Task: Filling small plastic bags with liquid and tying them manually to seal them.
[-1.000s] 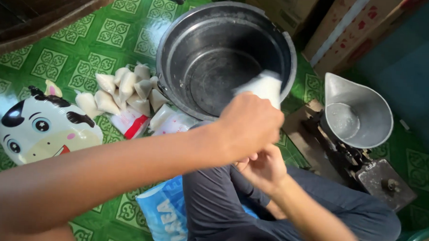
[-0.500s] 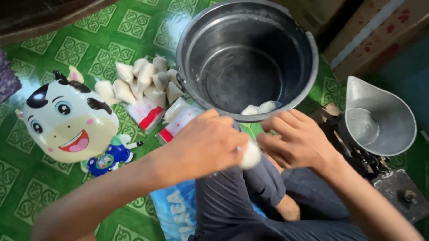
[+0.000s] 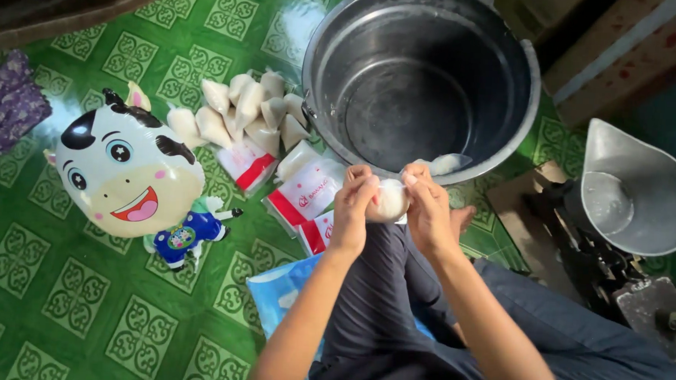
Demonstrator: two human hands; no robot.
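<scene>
From the left I see a glossy cow balloon (image 3: 125,176) on the green patterned floor (image 3: 42,307), then a heap of filled white bags (image 3: 240,110) already done, with flat red-and-white packets (image 3: 304,192) beside them, which look unfilled. My left hand (image 3: 355,204) and right hand (image 3: 427,208) both pinch one small, soft white bag (image 3: 390,201) between them, fingers closed on it, just in front of the big dark metal pot (image 3: 424,73). Right of that stands a scale with a smooth metal scoop (image 3: 637,193).
</scene>
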